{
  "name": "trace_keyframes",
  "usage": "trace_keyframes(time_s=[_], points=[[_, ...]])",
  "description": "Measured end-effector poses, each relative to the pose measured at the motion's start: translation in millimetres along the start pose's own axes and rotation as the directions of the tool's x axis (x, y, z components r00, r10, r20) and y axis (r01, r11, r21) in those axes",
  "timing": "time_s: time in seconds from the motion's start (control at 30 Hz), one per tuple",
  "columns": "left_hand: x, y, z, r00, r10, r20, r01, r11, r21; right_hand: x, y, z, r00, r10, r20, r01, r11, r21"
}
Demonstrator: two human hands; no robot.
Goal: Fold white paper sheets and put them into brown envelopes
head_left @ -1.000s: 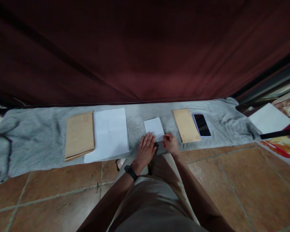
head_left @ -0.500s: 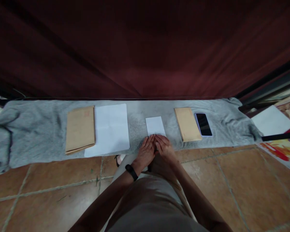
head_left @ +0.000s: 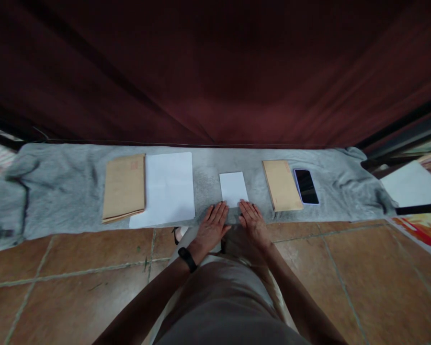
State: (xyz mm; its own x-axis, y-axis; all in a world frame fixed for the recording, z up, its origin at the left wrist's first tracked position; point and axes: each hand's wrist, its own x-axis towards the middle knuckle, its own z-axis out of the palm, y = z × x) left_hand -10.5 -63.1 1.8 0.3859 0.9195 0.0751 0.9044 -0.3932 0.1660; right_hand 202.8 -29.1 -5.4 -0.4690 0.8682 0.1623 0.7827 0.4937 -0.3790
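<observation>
A small folded white paper [head_left: 233, 187] lies on the grey cloth [head_left: 57, 191] in front of me. My left hand [head_left: 212, 225], with a black band on its wrist, rests flat with fingers apart at the paper's near left corner. My right hand [head_left: 253, 221] lies flat at the near right corner. Both hands' fingertips touch or nearly touch the paper's near edge. Neither hand holds anything.
To the left lie a brown envelope stack [head_left: 124, 188] and a large white sheet [head_left: 168, 188]. To the right sit a narrower brown envelope [head_left: 282, 185] and a black phone [head_left: 306, 186]. A dark red curtain [head_left: 215, 72] hangs behind. Another white sheet [head_left: 411, 183] lies at far right on the tiled floor [head_left: 345, 278].
My right hand let go of the paper's corner. Both hands met at the near edge, then slid apart to the two near corners. The paper now lies straighter.
</observation>
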Motion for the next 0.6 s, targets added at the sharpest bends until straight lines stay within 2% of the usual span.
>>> trace_keyframes(time_s=[0.3, 0.43, 0.6], points=[[-1.8, 0.0, -3.1, 1.0, -0.01, -0.003, 0.01, 1.0, -0.005, -6.8, 6.7, -6.0, 0.999, 0.02, -0.026, -0.02, 1.0, 0.011], [1.5, 5.0, -3.2, 1.0, -0.008, -0.016, 0.008, 1.0, -0.018, 0.8, -2.9, -4.4, 0.999, -0.001, -0.043, 0.002, 1.0, 0.011], [6.6, 8.8, -2.0, 1.0, 0.0, -0.002, 0.0, 1.0, -0.02, 13.9, -16.2, 4.2, 0.997, -0.078, 0.011, 0.078, 0.997, -0.007]])
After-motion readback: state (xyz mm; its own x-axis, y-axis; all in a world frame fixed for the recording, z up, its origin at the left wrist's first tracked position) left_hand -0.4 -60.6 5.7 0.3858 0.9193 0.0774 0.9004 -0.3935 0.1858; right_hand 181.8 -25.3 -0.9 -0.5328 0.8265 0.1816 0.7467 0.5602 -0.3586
